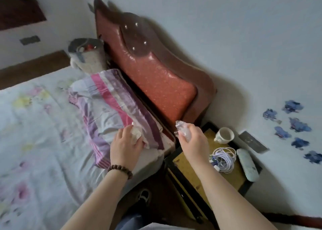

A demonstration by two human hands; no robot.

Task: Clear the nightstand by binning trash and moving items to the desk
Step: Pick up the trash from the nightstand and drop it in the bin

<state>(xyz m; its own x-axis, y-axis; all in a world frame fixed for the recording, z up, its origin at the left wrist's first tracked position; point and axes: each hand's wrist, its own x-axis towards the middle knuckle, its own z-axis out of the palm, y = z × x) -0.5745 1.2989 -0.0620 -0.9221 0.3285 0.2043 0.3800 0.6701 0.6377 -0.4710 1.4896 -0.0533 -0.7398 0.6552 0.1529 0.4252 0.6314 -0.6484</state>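
My left hand [125,145] grips a crumpled white tissue [136,134] above the striped pillow [111,106]. My right hand [193,142] holds a crumpled clear plastic wrapper [181,127] over the left edge of the nightstand [195,170]. On the nightstand's yellow top stand a white cup [224,135], a coil of white cable [223,159] and a pale green case [248,165] at its right edge.
A red padded headboard [153,73] rises behind the pillow. A grey bin [87,55] with trash in it stands at the far side of the bed [34,134]. Blue stickers [294,125] and a wall socket [252,141] are on the wall right of the nightstand.
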